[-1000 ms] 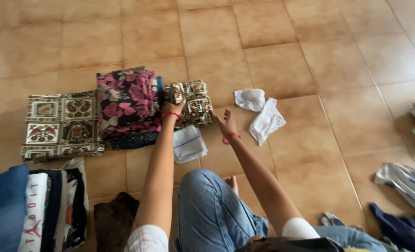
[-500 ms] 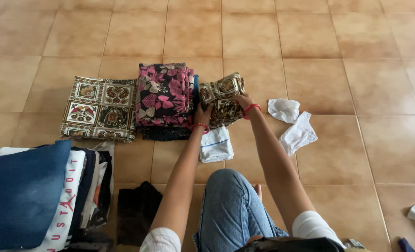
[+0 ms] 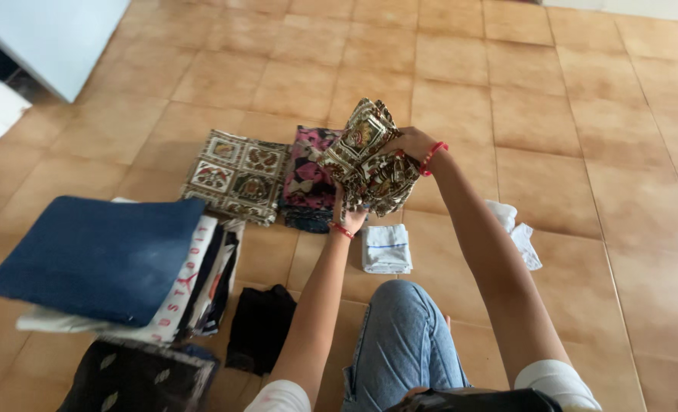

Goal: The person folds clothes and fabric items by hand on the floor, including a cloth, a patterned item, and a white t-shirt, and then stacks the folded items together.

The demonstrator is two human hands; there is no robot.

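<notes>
Holding a folded brown patterned cloth (image 3: 369, 156) clear of the tiled floor (image 3: 568, 114), you have both hands on it. Your right hand (image 3: 409, 142) grips its upper right edge, fingers closed over the fabric; your left hand (image 3: 348, 215) supports it from below, fingers curled up into the underside, though how firmly they pinch is hard to make out.

The bundle hangs in front of the pink floral stack (image 3: 308, 177), partly covering it. Left of that stack lies a flat brown tile-print cloth (image 3: 236, 174). Just below the lifted cloth, a small white folded cloth (image 3: 385, 248) rests on the floor beside your denim-clad knee (image 3: 400, 343). Right of your forearm sit crumpled white rags (image 3: 518, 229). Far left of the bundle, a blue folded garment (image 3: 98, 255) tops a pile of clothes, with a black garment (image 3: 259, 328) beside it.
</notes>
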